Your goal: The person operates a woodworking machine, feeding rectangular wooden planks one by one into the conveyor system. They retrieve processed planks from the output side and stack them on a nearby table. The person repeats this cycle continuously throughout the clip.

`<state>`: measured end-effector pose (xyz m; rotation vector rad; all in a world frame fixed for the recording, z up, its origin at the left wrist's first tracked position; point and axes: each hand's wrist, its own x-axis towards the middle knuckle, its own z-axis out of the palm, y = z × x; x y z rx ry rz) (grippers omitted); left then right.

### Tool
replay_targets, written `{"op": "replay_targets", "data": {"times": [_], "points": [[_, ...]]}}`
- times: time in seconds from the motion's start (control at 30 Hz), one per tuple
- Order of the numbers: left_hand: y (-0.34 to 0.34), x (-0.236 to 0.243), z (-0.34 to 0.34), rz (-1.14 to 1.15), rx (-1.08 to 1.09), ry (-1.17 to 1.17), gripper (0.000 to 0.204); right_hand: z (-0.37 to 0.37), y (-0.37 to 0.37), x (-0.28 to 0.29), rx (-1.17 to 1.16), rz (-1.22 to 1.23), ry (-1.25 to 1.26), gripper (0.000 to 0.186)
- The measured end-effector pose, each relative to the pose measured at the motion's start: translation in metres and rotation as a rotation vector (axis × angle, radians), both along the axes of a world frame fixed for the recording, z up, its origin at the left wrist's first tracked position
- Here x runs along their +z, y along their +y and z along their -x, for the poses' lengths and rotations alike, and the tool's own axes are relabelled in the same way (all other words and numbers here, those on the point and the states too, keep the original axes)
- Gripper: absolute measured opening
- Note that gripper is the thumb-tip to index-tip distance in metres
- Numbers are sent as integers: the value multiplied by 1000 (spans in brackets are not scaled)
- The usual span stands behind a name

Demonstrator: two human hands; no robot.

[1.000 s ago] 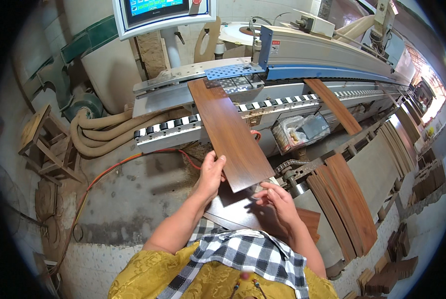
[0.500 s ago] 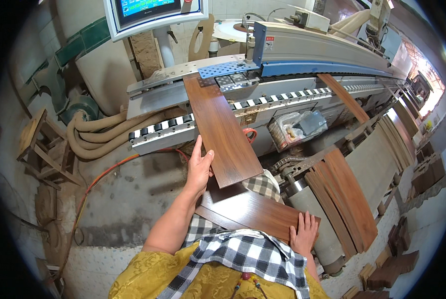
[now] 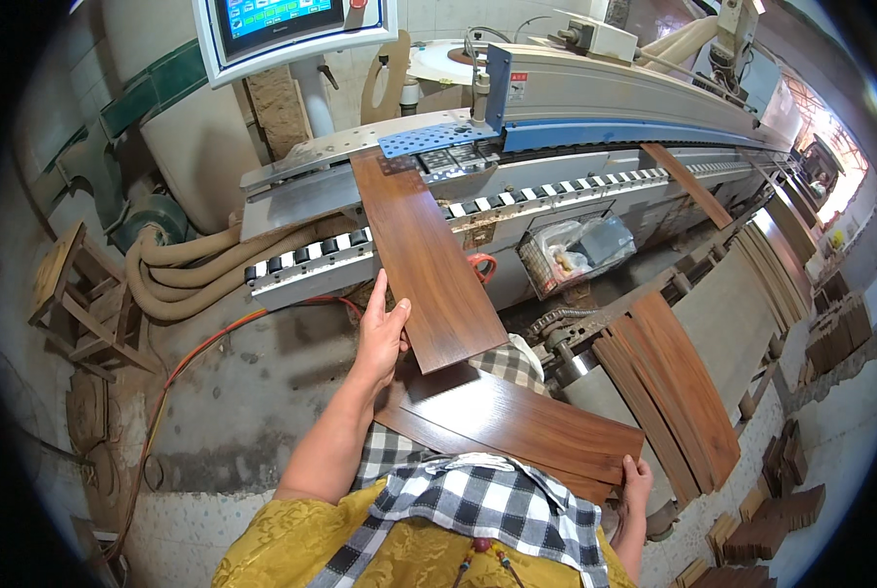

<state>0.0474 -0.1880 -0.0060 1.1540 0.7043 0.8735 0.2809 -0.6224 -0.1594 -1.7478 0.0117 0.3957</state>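
A long brown wooden board (image 3: 436, 265) lies across the roller track, its far end under the blue perforated guard (image 3: 424, 138) of a machine. My left hand (image 3: 381, 331) grips its left edge near the close end, index finger stretched along the edge and the other fingers partly hidden below. On my lap a small stack of boards rests at an angle, with a glossy brown board (image 3: 526, 419) on top. At its right corner my right hand (image 3: 636, 483) pinches the edge, the thumb side showing and some fingers hidden underneath.
The roller track (image 3: 526, 198) runs off to the right, where another board (image 3: 688, 186) crosses it. Right of my lap, several boards (image 3: 678, 392) are stacked on a grey roller conveyor (image 3: 718, 314). A wire basket (image 3: 576, 257) hangs below the track. A screen (image 3: 281, 20) stands upper left.
My right hand has slid from the top face of the lap board to its right corner and now grips there. That board's right end has shifted slightly right. The left hand keeps its hold.
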Motion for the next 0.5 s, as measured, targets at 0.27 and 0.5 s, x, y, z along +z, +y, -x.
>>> {"op": "replay_targets", "data": {"times": [0.27,0.5], "points": [[3,2,3,-14,-11,66,64,-5,3,29,-58,-164,25,14],[5,3,2,-13,-34,95,65,-2,6,52,95,-337,404,35]]}}
